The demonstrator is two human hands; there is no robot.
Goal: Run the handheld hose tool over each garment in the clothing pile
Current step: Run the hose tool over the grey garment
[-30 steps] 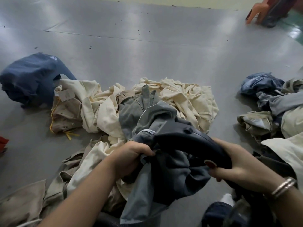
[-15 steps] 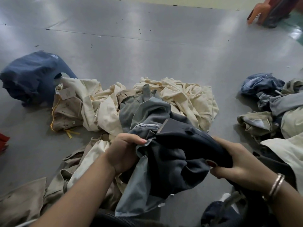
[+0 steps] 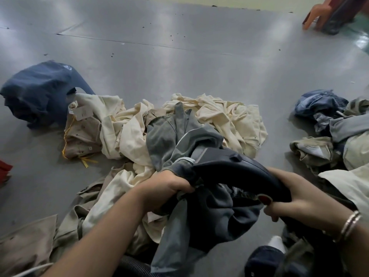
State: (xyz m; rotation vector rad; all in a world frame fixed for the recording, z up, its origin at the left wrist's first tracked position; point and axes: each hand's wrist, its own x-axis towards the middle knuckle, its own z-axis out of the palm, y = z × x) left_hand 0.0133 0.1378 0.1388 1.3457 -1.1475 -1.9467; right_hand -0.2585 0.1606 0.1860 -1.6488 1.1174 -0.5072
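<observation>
Hose tool (image 3: 237, 172) gripped at its dark handle by right hand (image 3: 299, 198), nose against grey garment (image 3: 209, 212). Garment bunched in left hand (image 3: 165, 188), fist clenched on fabric. Beyond: cream clothing pile (image 3: 219, 116) on grey floor (image 3: 179, 56); navy garment (image 3: 40, 90) far left.

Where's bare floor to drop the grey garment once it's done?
Free: grey floor beyond the cream clothing pile; the strip between it and the right-hand mixed heap; a patch below the navy bundle. Crowded: around both hands, near left, right edge.
</observation>
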